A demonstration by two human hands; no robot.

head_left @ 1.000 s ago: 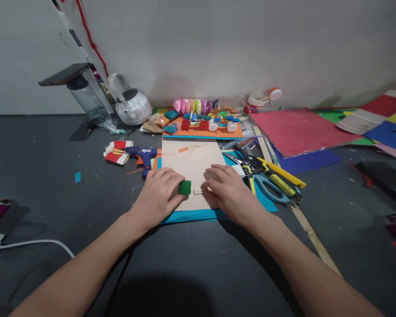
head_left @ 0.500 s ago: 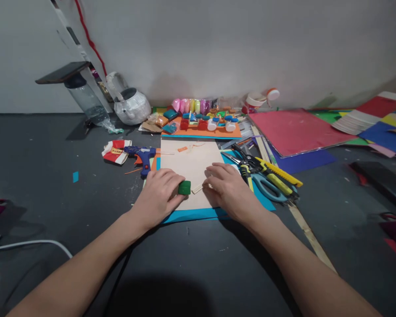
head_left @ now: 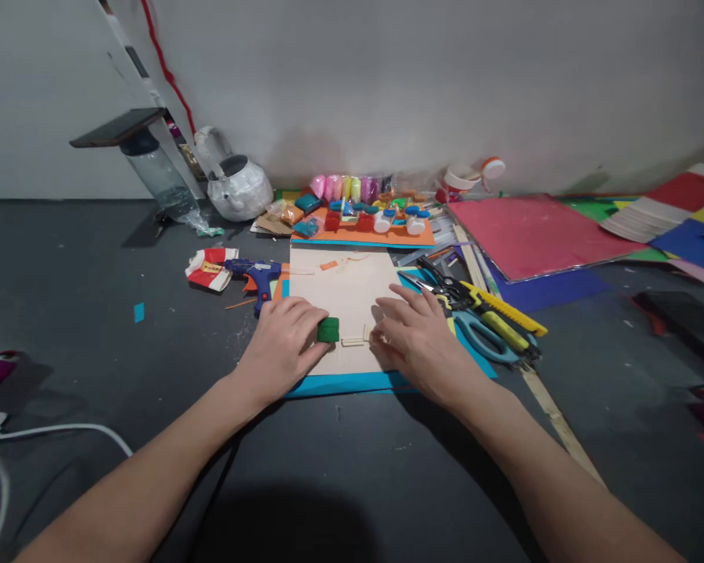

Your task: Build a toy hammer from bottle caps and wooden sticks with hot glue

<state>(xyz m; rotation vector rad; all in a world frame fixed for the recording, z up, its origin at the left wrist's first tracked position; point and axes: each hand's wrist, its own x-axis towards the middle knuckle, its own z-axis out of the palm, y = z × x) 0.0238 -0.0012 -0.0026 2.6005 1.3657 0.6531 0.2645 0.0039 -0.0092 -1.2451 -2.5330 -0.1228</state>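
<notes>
A small glossy green block [head_left: 328, 330] sits between the thumb and fingers of my left hand [head_left: 285, 340], on the cream sheet [head_left: 334, 301]. Just right of it, short pale wooden stick pieces [head_left: 352, 342] lie side by side on that sheet. My right hand [head_left: 414, 332] hovers close by with its fingers spread. One more short stick piece [head_left: 366, 333] stands near its fingertips; whether they touch it I cannot tell. Blue sheets [head_left: 340, 385] show under the cream one.
A blue glue gun [head_left: 262, 277] lies left of the sheet. To the right are scissors [head_left: 484, 338], pliers and a yellow cutter [head_left: 508, 309]. Behind stand small paint pots [head_left: 381, 223], clay packets and a silver kettle shape [head_left: 240, 191]. A red sheet [head_left: 540, 234] lies at right.
My right hand has spread its fingers and drawn slightly back from the stick pieces, which now lie straighter. The left hand keeps its grip on the green block. The view has shifted slightly.
</notes>
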